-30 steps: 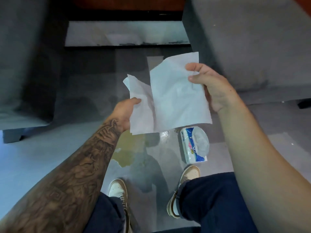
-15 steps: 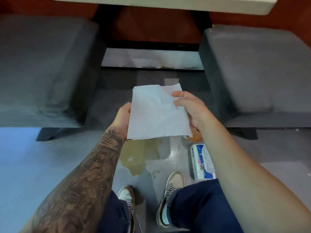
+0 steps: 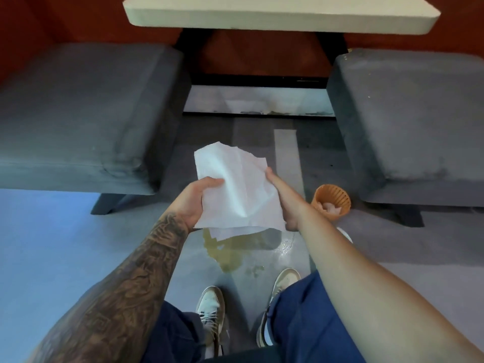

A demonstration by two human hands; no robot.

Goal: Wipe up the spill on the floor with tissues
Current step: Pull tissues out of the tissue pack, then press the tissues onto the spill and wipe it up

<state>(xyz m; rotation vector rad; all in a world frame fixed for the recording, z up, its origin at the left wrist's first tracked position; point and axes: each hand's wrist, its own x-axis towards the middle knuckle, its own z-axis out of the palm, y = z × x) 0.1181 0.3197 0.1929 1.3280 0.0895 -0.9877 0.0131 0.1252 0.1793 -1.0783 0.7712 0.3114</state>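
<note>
I hold a stack of white tissues point(image 3: 237, 189) in front of me, above the floor. My left hand point(image 3: 195, 200) grips their left edge with the thumb on top. My right hand point(image 3: 284, 203) grips the right edge from the side. Below the tissues a yellowish spill point(image 3: 230, 254) lies on the glossy grey floor, just ahead of my two shoes. The upper part of the puddle is hidden behind the tissues.
An orange basket point(image 3: 331, 201) with crumpled tissue inside stands on the floor to the right of my hands. Grey upholstered seats flank the gap, one at left point(image 3: 78, 113) and one at right point(image 3: 408, 121). A pale tabletop point(image 3: 282, 14) hangs over the far end.
The two tissues were brought together into one stack held by both hands. The view tilted upward, so the table and basket appeared, and the tissue pack is now hidden behind my right arm.
</note>
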